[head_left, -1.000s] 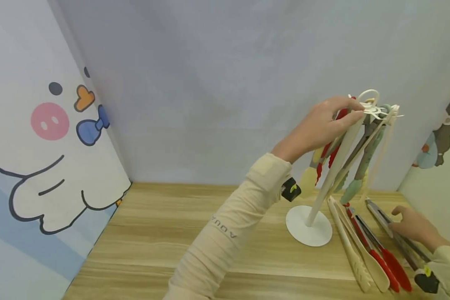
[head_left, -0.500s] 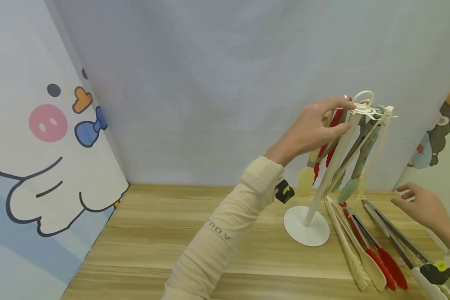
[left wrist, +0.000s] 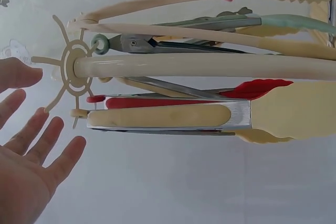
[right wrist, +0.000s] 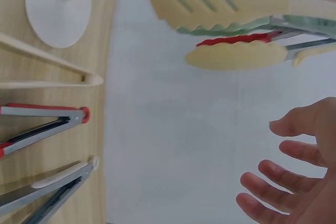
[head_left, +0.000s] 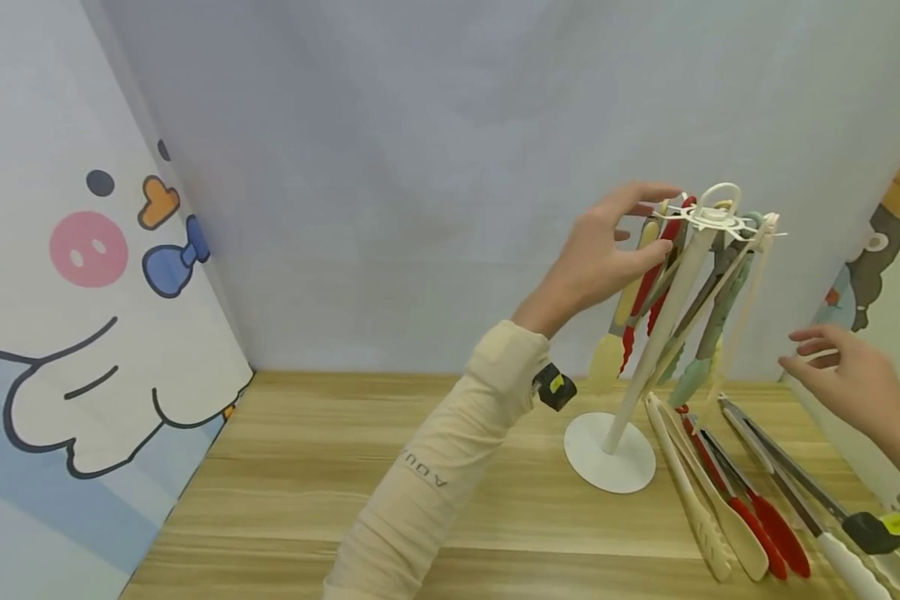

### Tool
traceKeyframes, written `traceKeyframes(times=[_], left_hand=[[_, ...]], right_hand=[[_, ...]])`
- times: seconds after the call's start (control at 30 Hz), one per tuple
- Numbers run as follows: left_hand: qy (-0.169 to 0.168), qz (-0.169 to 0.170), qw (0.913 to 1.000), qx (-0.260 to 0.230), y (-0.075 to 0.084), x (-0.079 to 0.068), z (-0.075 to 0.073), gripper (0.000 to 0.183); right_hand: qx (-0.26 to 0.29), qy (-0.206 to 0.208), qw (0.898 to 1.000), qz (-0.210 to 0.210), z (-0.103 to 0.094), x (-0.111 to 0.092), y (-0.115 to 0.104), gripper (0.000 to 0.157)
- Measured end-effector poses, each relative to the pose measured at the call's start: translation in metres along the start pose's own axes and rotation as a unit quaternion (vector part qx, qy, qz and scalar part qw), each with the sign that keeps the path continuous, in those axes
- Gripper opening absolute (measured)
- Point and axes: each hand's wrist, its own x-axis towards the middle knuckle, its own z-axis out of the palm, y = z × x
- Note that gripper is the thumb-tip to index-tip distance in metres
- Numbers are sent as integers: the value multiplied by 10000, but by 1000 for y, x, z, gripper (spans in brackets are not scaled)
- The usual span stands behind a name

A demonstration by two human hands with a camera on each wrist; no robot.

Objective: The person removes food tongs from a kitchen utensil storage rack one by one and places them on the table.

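A white hanging rack stands on the table with a ring of hooks at its top. From it hang yellow-tipped tongs, red tongs, green-tipped tongs and cream tongs. My left hand is at the left side of the hook ring, fingers spread, one fingertip right at a hook in the left wrist view. Nothing is gripped by it. To the right of the rack, my right hand hovers with loosely bent fingers and holds nothing.
On the wooden table, right of the rack's base, lie cream tongs, red-tipped tongs and white-tipped tongs. A grey cloth wall rises behind, with printed panels at both sides.
My left hand has drawn back leftward from the rack's top, its fingers and thumb spreading. My right hand has risen from over the tongs on the table into the air.
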Motion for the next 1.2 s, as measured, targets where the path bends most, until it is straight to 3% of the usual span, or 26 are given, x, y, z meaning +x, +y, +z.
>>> traceKeyframes(times=[0.17,0.5,0.63,0.9,1.2], left_hand=[[242,50,9997,-30,-7,-5,-2,47],[487,-177,9987,-2,-20,-14,-2,48],[518,-291,9982,-81,-25,-17,-1,49],[510,-460,9971,-319,-35,-23,3,49],[370,-613,9959,-550,-47,-26,6,49]], right_hand=[[115,170,9996,-198,-13,8,-14,36],[183,430,9988,-137,-37,20,-46,37],[403,504,9978,-161,-45,26,-55,39],[942,1042,9900,-133,-70,42,-65,39],[886,1137,9895,-95,-84,60,-84,44]])
